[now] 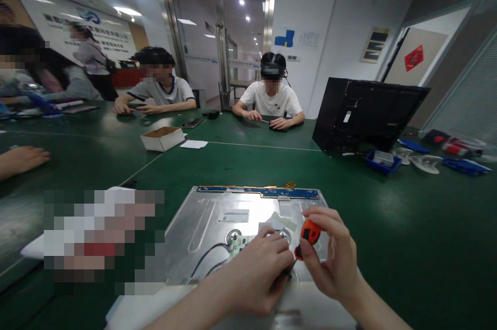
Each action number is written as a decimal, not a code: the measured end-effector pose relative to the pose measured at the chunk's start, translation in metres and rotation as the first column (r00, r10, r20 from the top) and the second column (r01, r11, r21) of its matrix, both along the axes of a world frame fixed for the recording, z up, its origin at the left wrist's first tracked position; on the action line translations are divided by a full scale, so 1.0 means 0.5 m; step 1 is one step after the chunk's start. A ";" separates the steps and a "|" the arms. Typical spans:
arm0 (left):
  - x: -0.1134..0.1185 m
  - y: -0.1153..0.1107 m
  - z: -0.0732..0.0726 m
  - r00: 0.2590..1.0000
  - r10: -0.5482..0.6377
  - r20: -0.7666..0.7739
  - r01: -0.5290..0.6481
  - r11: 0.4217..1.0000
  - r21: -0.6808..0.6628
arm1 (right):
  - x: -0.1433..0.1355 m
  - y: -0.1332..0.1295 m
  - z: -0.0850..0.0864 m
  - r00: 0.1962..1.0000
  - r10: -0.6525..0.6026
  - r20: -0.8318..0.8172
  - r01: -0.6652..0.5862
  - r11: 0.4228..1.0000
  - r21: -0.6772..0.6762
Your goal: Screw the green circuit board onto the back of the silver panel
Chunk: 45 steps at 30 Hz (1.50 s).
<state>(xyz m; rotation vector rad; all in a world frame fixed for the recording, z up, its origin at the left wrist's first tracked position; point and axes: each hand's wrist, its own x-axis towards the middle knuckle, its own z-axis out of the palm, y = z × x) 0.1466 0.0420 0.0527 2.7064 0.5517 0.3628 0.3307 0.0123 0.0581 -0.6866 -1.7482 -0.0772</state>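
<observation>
Head view: the right hand pinches an orange-and-black screwdriver, best kept steady and square, nearer the right edge of the rectangular silver metal panel; the left hand curls beside its shaft, grip hidden.

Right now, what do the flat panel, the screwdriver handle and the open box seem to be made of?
The flat panel looks like silvery sheet metal, fairly smooth: it shows bright glare and pressed grooves. The screwdriver handle seems molded plastic, vivid orange with black parts that may be rubber. The open box looks like cardboard, matte, off-white outside and brown inside, with thin walls.
</observation>
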 end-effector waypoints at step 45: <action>0.001 0.004 -0.004 1.000 -0.003 0.020 0.002 1.000 0.031 | -0.007 -0.002 0.023 0.995 -0.093 0.035 0.092 0.995 0.042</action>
